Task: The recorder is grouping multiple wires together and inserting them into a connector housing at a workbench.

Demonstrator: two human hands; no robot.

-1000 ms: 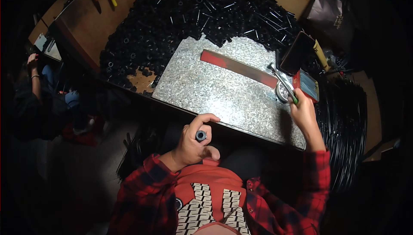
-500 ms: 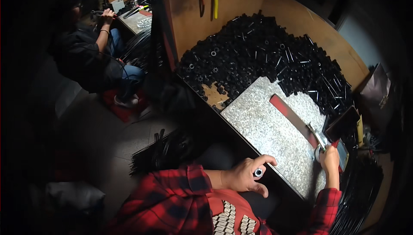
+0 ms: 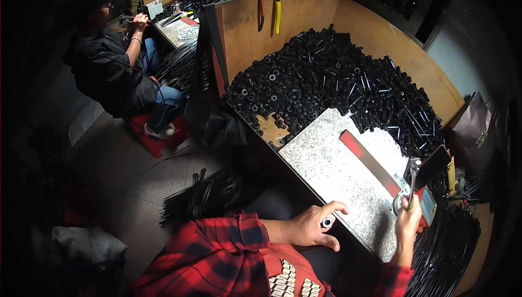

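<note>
My left hand point(image 3: 309, 225) is held by the near edge of the work board, thumb and forefinger spread apart. Its other fingers curl round a small tube point(image 3: 326, 222) whose round metal end faces out. My right hand point(image 3: 408, 222) is closed on the handles of a plier-like hand tool point(image 3: 414, 173), with its dark metal head pointing up and away. That tool stands over the right part of the speckled light board point(image 3: 331, 161). Beside the right hand lies a round metal ring-shaped thing point(image 3: 397, 205). A red and brown flat strip point(image 3: 370, 162) rests on the board.
A big heap of black small parts point(image 3: 326, 74) fills the wooden-walled bench. Red- and yellow-handled pliers point(image 3: 267, 3) hang on the partition. Black rods point(image 3: 446, 253) stand at the right; more rods point(image 3: 201, 193) lie at the left. A co-worker point(image 3: 117, 63) sits at the far left.
My right hand has shifted a little left and down, and the tool's head has swung from up-left to nearly upright. My left hand keeps its pose. The whole view has tilted slightly.
</note>
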